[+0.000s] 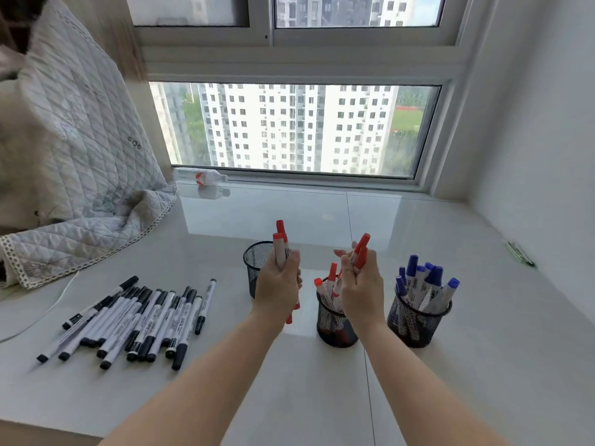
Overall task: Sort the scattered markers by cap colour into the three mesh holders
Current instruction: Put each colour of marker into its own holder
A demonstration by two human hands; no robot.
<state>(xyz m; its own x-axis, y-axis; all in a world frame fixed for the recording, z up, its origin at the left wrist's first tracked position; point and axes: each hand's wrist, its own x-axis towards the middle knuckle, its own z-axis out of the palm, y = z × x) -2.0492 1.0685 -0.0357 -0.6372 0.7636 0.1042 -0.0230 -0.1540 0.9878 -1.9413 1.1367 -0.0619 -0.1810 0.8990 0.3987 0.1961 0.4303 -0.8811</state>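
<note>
Three black mesh holders are set in a row on the pale tabletop [450,381]. The left holder [256,265] appears empty (its inside is partly hidden). The middle holder [335,326] is filled with red-capped markers [331,286], caps upward. The right holder [417,323] is packed with blue-capped markers [428,281]. Black-capped markers [135,320] are laid flat in a loose heap at the left. More red-capped ones are held upright above the holders.

Red-capped markers [280,243] rise above the left fingers [291,262]; black mesh holders [257,265] sit beyond them; blue caps [425,275] right of the right fingers [346,265]
</note>
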